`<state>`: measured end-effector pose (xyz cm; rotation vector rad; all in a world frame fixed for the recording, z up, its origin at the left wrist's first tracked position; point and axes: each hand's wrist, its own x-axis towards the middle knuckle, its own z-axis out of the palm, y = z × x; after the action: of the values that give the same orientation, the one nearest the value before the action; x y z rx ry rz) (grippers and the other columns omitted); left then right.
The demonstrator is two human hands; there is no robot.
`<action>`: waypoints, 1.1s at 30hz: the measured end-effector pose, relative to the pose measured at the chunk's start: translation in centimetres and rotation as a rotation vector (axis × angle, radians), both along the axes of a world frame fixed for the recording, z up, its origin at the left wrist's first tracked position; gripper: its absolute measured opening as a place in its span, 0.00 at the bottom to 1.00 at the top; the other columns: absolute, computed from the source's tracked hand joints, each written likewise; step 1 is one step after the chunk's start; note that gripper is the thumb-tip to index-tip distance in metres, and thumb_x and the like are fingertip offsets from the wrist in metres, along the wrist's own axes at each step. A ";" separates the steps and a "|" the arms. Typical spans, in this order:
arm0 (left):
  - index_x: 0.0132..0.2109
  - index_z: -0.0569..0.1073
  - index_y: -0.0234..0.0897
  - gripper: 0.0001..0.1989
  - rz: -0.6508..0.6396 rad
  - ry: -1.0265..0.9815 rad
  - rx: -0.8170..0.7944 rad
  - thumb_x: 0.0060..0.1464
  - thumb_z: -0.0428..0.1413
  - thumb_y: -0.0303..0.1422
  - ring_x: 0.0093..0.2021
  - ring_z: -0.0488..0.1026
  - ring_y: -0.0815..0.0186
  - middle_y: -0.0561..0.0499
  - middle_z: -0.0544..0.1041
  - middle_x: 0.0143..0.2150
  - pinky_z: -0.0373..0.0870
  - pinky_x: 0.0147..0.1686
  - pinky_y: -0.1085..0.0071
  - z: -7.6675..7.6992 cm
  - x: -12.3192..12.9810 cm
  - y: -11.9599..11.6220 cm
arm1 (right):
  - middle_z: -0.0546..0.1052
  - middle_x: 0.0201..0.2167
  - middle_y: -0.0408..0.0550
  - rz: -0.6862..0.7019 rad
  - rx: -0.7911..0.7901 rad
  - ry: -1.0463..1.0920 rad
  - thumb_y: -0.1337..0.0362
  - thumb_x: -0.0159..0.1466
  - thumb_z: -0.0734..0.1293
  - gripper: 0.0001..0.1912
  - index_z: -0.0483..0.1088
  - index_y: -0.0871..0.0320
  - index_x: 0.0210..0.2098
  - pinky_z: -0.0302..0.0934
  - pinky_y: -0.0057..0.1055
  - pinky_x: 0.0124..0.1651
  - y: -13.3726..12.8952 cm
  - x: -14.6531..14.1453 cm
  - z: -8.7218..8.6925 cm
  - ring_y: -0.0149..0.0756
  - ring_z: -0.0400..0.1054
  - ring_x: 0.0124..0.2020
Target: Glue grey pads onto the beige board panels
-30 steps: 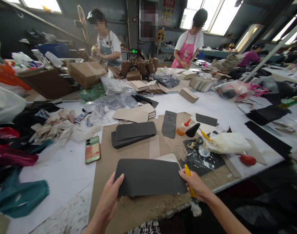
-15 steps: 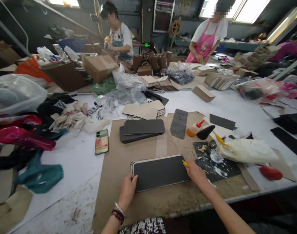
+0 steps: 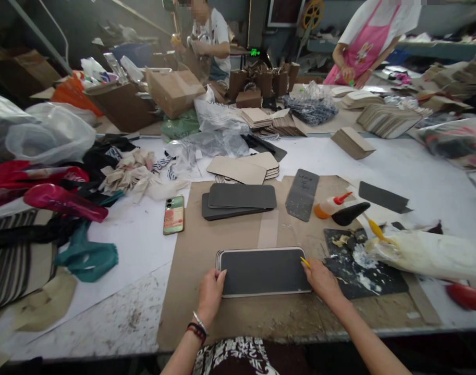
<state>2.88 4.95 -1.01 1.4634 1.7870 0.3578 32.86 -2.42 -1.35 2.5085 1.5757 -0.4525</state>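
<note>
A stack of dark grey, round-cornered panels (image 3: 265, 272) with pale edges lies in front of me on the brown board. My left hand (image 3: 212, 291) pinches its left end, thumb on top and fingers at the side. At the right end rests my right hand (image 3: 322, 281), closed around a thin yellow tool (image 3: 305, 262) whose tip points over the top panel. Most of that tool is hidden in the hand. Beyond the stack lie more dark panels (image 3: 241, 197) and pale panels (image 3: 238, 170). A glue-smeared dark sheet (image 3: 339, 250) is just right of my right hand.
A white bag (image 3: 425, 255) with a yellow handle stands at the right, near an orange bottle (image 3: 326, 208) and a red object (image 3: 467, 297). A phone (image 3: 173, 215) lies left, beside cloth scraps (image 3: 130, 169). Two people work behind cartons (image 3: 175, 91).
The view has shifted, so most things sit further right. The stack now looks more level and straighter to me. Both hands stay at its ends, and the yellow tool stays in my right hand.
</note>
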 end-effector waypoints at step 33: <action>0.34 0.69 0.34 0.13 0.146 -0.130 0.143 0.47 0.48 0.39 0.36 0.68 0.58 0.44 0.70 0.33 0.65 0.42 0.59 -0.9 -1.7 -1.8 | 0.72 0.29 0.50 -0.105 0.126 0.024 0.59 0.65 0.56 0.12 0.65 0.59 0.32 0.54 0.27 0.29 -0.7 -1.3 0.3 0.36 0.68 0.30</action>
<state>1.23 3.11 -1.91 1.3755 1.7980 0.6523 31.56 -3.10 -1.06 2.6995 1.5320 -0.4104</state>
